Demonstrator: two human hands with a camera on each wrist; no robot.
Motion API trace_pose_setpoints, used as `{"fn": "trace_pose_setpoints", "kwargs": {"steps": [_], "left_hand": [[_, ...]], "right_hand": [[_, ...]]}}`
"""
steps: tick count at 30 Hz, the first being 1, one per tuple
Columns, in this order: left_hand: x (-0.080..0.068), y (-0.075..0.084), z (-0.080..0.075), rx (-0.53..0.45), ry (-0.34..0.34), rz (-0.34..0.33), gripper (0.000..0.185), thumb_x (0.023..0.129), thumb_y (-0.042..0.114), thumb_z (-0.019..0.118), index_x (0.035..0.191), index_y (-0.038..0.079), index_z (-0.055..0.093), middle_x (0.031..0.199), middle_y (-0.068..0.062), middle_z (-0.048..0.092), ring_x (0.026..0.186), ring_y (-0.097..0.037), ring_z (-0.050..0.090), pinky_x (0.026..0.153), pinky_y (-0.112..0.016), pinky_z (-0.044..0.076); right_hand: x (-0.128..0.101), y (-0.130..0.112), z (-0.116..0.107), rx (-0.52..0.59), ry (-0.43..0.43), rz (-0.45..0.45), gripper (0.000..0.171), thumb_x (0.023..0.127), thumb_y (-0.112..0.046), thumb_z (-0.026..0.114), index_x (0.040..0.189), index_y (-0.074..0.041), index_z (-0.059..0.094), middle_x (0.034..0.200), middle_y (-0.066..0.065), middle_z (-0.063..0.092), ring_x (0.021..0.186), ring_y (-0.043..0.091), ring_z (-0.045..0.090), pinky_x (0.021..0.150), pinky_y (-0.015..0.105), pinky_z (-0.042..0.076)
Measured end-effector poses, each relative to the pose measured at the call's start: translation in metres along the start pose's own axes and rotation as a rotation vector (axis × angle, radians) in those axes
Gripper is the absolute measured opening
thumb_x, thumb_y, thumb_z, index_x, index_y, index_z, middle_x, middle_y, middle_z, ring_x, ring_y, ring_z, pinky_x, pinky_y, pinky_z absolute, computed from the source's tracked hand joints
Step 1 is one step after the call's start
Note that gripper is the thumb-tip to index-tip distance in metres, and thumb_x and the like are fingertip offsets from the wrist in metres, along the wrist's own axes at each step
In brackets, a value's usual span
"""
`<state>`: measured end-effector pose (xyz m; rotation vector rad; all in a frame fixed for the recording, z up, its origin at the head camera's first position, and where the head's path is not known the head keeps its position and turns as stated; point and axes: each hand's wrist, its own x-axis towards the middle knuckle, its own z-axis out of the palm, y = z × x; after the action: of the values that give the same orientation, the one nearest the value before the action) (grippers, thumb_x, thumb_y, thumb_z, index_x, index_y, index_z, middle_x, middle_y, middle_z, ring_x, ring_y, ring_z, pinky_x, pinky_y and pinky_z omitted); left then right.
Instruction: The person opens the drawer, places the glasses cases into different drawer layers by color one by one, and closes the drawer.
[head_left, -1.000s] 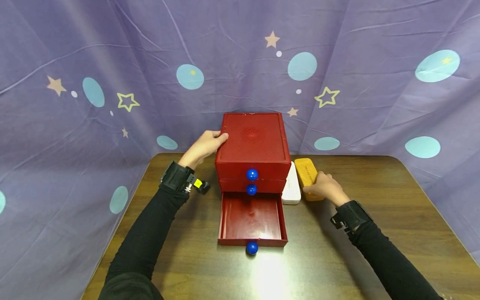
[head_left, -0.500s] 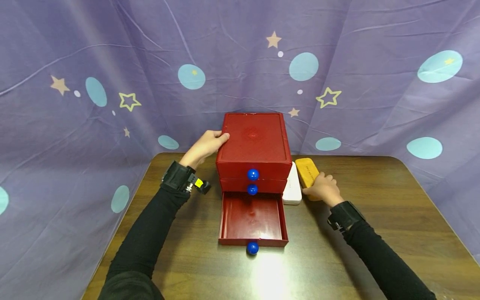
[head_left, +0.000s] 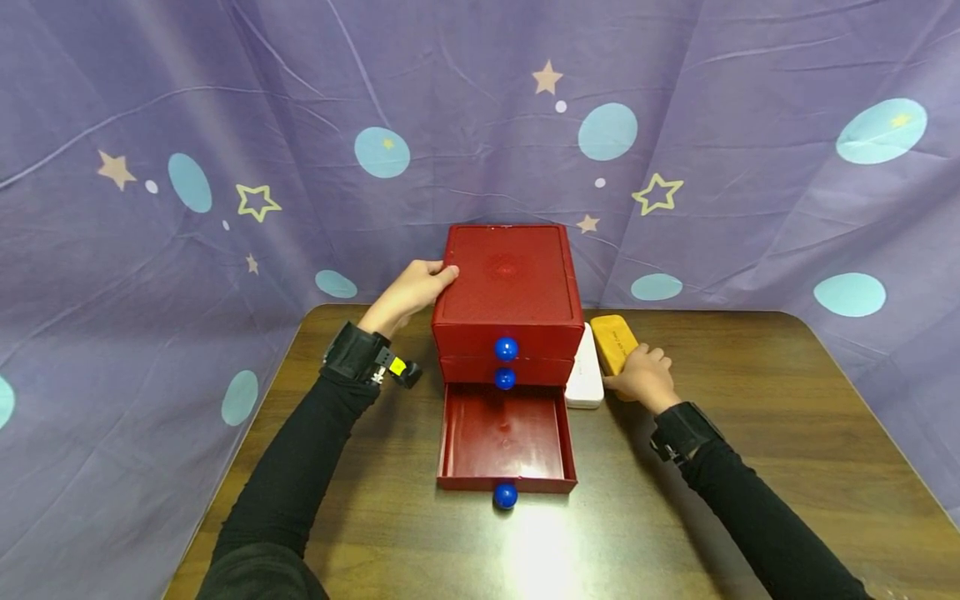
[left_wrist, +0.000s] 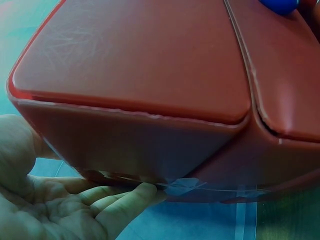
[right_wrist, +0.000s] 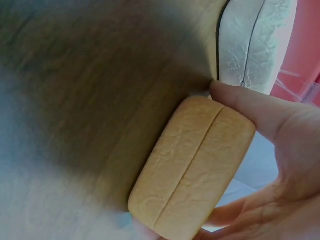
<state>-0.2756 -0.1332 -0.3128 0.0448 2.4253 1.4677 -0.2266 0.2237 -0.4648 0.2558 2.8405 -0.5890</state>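
Can make out a short line of small dark print on the top of the yellow case (head_left: pixel 614 343), just ahead of the right hand (head_left: pixel 643 382), but cannot read a letter of it from the head view. Cannot read any word, number or brand on the white case (head_left: pixel 585 375) just left of that hand, or on the red drawer unit (head_left: pixel 506 287) beside the left hand (head_left: pixel 411 293).

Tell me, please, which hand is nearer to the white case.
Right: the right hand is beside the white case; the left hand is across the red drawer unit from it.
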Motion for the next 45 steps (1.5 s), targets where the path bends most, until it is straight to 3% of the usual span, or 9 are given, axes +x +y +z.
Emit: {"fn": "trace_pose_setpoints", "kwargs": {"steps": [7, 15, 23, 34, 41, 45], "left_hand": [[-0.001, 0.000, 0.001, -0.003, -0.005, 0.002, 0.054, 0.108, 0.030, 0.049, 0.153, 0.001, 0.044, 0.135, -0.016, 0.061, 0.118, -0.021, 0.056, 0.117, -0.041, 0.040], [-0.003, -0.001, 0.000, -0.021, -0.009, 0.019, 0.047, 0.108, 0.029, 0.048, 0.145, 0.001, 0.055, 0.118, -0.012, 0.065, 0.105, -0.017, 0.060, 0.110, -0.037, 0.045], [-0.002, 0.000, -0.001, -0.028, -0.010, -0.002, 0.050, 0.108, 0.030, 0.049, 0.149, 0.002, 0.050, 0.123, -0.013, 0.065, 0.108, -0.018, 0.060, 0.112, -0.038, 0.044], [-0.002, -0.002, -0.002, -0.015, -0.006, 0.024, 0.044, 0.108, 0.029, 0.048, 0.142, 0.002, 0.058, 0.103, -0.007, 0.064, 0.088, -0.012, 0.059, 0.091, -0.028, 0.047], [-0.002, -0.001, -0.002, -0.017, -0.013, 0.001, 0.051, 0.107, 0.030, 0.049, 0.150, 0.003, 0.049, 0.118, -0.010, 0.063, 0.103, -0.016, 0.059, 0.107, -0.034, 0.044], [-0.003, 0.000, -0.002, -0.013, -0.015, 0.003, 0.051, 0.107, 0.030, 0.049, 0.150, 0.003, 0.049, 0.118, -0.010, 0.063, 0.102, -0.016, 0.058, 0.108, -0.034, 0.043]], "right_hand": [[-0.001, 0.003, -0.006, -0.014, -0.038, 0.003, 0.086, 0.080, -0.039, 0.082, 0.119, 0.024, 0.039, 0.108, 0.040, 0.042, 0.105, 0.054, 0.046, 0.081, 0.057, 0.050], [0.000, 0.006, -0.018, -0.033, -0.072, 0.035, 0.080, 0.080, -0.038, 0.081, 0.119, 0.018, 0.041, 0.108, 0.040, 0.050, 0.107, 0.054, 0.049, 0.082, 0.058, 0.051], [-0.002, 0.009, -0.036, -0.056, -0.152, -0.005, 0.080, 0.083, -0.038, 0.077, 0.124, 0.019, 0.038, 0.105, 0.036, 0.052, 0.100, 0.050, 0.055, 0.079, 0.055, 0.051], [-0.003, 0.015, -0.058, -0.077, -0.194, -0.077, 0.068, 0.082, -0.044, 0.074, 0.113, 0.010, 0.046, 0.092, 0.020, 0.058, 0.081, 0.032, 0.058, 0.064, 0.039, 0.044], [-0.006, 0.018, -0.074, -0.075, -0.174, -0.123, 0.059, 0.082, -0.046, 0.074, 0.103, 0.005, 0.052, 0.086, 0.014, 0.057, 0.075, 0.028, 0.055, 0.060, 0.035, 0.041], [-0.011, 0.019, -0.087, -0.045, -0.158, -0.160, 0.060, 0.082, -0.045, 0.074, 0.104, 0.006, 0.052, 0.086, 0.014, 0.059, 0.073, 0.026, 0.056, 0.058, 0.032, 0.041]]}}
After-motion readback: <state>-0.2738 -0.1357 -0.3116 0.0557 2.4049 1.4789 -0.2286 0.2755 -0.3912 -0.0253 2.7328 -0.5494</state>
